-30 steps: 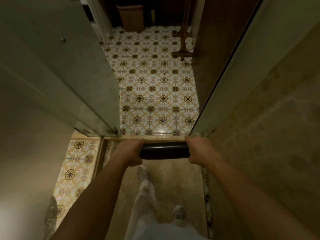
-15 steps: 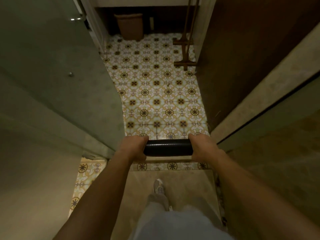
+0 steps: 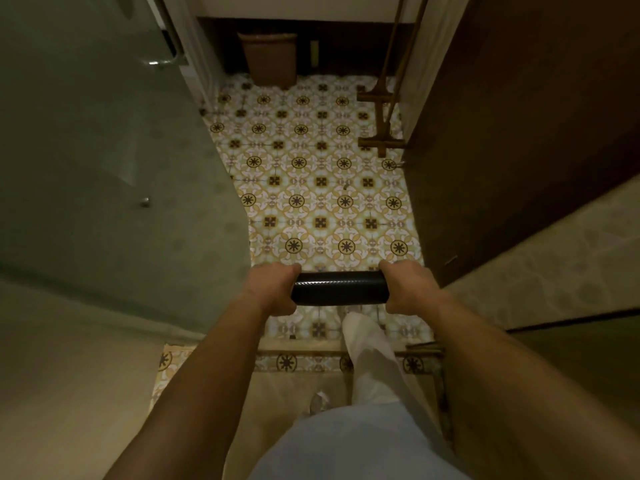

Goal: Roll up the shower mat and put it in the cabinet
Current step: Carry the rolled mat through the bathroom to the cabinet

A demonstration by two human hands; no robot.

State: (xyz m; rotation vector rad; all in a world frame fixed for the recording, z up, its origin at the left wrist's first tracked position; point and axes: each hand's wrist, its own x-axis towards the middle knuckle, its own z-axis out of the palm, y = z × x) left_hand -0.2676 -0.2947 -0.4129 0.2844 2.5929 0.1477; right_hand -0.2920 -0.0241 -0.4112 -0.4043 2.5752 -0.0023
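The shower mat (image 3: 339, 287) is a tight black roll with a fine textured surface, held level in front of me at about waist height. My left hand (image 3: 272, 289) is closed around its left end and my right hand (image 3: 410, 289) around its right end. The roll hangs above the patterned tile floor (image 3: 311, 174), just past the shower threshold (image 3: 301, 353). A dark wooden panel (image 3: 502, 133), maybe a door or a cabinet side, stands to the right; I cannot tell which.
A frosted glass shower door (image 3: 104, 150) fills the left side. A brown bin (image 3: 270, 58) stands at the far wall. A wooden rack (image 3: 381, 119) leans at the far right. My leg in light trousers (image 3: 370, 355) steps over the threshold.
I have walked forward out of the shower onto the patterned tiles, carrying the rolled mat along. Both hands keep the same grip on its ends.
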